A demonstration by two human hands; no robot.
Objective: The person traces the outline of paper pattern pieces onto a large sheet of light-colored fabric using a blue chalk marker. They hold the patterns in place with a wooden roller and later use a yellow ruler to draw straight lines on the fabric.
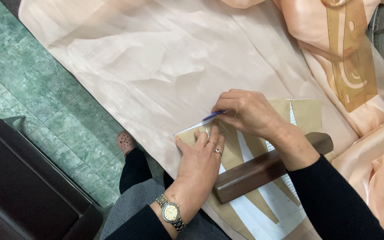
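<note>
Tracing along the edge of a paper pattern (250, 209) appears to be the step in hand, judged from how both hands crowd 1 corner of it. The pattern, tan with white wedge-shaped gaps, lies flat on a sheet of pale peach fabric (156, 66) spread over the table. The right hand (250, 111) curls its fingers together around a blue pen or marking pencil (213, 116), whose tip points left toward the pattern's upper-left corner; only a short length of the tool shows past the fingers, so which it is I cannot tell. The left hand (201, 158) lies flat, fingers pressed together and down on that same corner, just below the tool's tip; it holds nothing, it only pins the paper. A dark wooden block (267, 169) rests across the pattern behind both hands, touching the right wrist, and seems to serve as a weight.

As a judgement, the next stroke calls for the left hand to keep the corner from shifting on the slippery cloth while the tip follows the paper's edge closely.

A translucent amber curve ruler (352, 58) lies well apart at the upper right, on bunched fabric. A wristwatch (170, 212) sits on the left wrist, and a green tiled floor (32, 89) shows beside the table.
</note>
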